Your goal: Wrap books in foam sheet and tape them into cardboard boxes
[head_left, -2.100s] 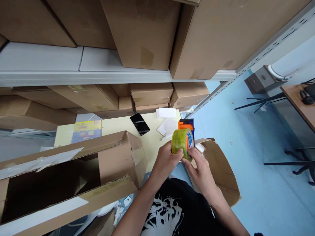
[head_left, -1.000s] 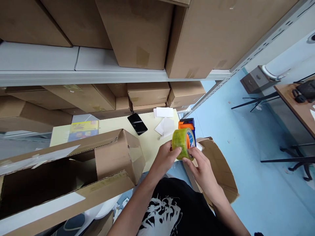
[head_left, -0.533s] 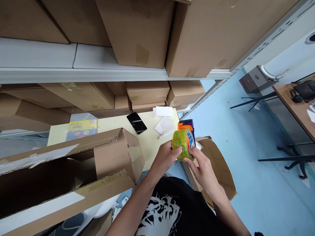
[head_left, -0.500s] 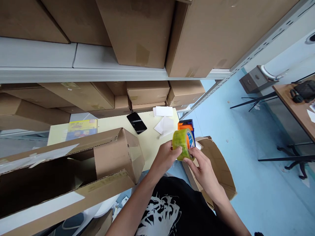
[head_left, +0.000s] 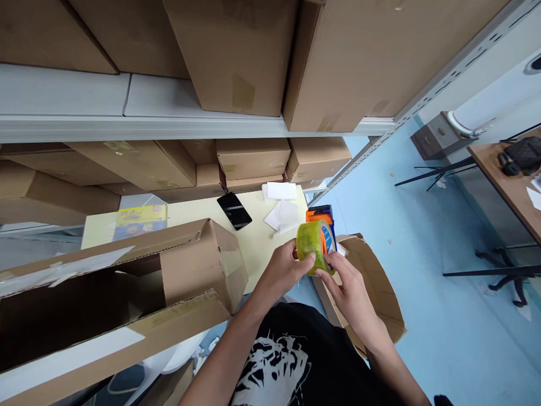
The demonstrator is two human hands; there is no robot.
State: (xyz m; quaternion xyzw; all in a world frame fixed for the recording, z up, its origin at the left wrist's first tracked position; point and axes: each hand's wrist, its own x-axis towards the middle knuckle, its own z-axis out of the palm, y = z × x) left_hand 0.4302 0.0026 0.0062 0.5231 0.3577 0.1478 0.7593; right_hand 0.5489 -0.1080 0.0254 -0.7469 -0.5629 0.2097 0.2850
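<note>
just past the table's [head_left: 257, 237] near edge, the left hand [head_left: 281, 270] and right hand [head_left: 349, 299] pinch a roll of clear packing tape [head_left: 315, 248] between fingers and thumbs, an orange tape dispenser [head_left: 320, 215] just behind it. beside them sits an open cardboard box [head_left: 203, 265], its inside too dark to tell. the roll's place and grip match the earlier frame.

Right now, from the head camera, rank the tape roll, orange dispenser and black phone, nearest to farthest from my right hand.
1. Tape roll: touching the right hand.
2. Orange dispenser: just beyond the roll.
3. Black phone: farther left, on the desk.
</note>
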